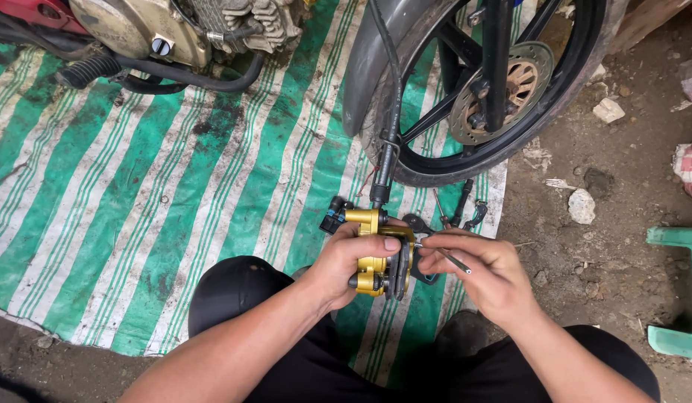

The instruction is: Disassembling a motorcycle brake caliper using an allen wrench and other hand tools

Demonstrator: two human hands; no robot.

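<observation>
Fingers: left hand wrapped around gold-painted metal brake caliper, held over striped green-and-white tarpaulin; right hand fingers pinching thin steel pin beside dark brake pads. Risk: pin likely slips, lost on dirt; black hose may strain.

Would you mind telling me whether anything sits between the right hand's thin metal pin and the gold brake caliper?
Nothing visible does. The left hand grips the gold brake caliper from its left side, and the thin metal pin in the right hand already reaches the caliper's right edge.
</observation>
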